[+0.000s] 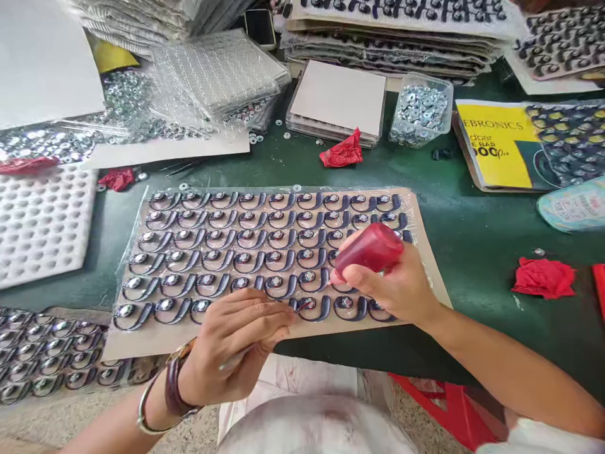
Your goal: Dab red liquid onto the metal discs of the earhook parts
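My right hand (401,284) is wrapped round a small red squeeze bottle (371,249), tilted with its nozzle down over the right part of a board. In my left hand (250,328) a thin stick (231,362) is pinched, its fine tip close to a ring-shaped piece in the front row. The board (189,343) is brown with clear film over it and carries rows of dark curled pieces (243,260), each with a round silvery stone setting. Several of these pieces are hidden behind my hands and the bottle.
A clear tub (420,110) of small silvery discs stands behind the board, beside stacked white cards (340,94). Crumpled red wrappers (543,277) lie about. Loose discs (127,94) and film sheets (217,72) are heaped at back left. Another filled board (51,353) lies front left.
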### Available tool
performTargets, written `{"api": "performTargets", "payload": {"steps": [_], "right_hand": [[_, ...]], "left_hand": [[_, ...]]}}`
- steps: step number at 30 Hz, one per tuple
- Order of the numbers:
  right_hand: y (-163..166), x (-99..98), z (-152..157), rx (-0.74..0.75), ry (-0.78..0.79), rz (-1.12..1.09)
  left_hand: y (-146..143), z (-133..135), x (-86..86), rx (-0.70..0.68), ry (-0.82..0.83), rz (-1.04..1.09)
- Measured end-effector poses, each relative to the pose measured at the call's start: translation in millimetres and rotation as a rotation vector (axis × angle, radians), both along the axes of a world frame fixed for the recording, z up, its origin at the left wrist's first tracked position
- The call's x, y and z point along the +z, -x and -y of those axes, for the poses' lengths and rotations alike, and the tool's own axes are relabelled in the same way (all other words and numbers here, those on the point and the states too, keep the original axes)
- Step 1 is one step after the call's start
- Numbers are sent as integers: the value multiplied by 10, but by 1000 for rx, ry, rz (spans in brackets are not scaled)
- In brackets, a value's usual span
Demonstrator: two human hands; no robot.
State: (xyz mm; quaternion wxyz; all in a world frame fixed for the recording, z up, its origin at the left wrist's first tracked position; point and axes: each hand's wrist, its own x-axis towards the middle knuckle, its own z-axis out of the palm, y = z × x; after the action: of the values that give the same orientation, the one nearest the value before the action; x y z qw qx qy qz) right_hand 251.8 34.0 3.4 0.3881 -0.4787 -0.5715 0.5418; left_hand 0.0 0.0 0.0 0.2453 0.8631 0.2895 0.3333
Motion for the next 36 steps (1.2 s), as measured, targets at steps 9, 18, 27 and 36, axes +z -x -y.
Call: {"api": "performTargets", "payload": {"steps": [9, 18, 27, 36], "right_hand": [[163, -339, -196, 25, -126, 10], [207, -441, -187, 81, -159, 26], [220, -421, -192, 47, -243, 85], [202, -433, -194, -13, -214, 60]], "left_hand": [[-52, -35, -77, -10, -426, -249], [-127, 83, -129, -35, -585, -357], [-163, 81, -117, -53, -639, -349], [-162, 103, -123, -33, -580, -345]]}}
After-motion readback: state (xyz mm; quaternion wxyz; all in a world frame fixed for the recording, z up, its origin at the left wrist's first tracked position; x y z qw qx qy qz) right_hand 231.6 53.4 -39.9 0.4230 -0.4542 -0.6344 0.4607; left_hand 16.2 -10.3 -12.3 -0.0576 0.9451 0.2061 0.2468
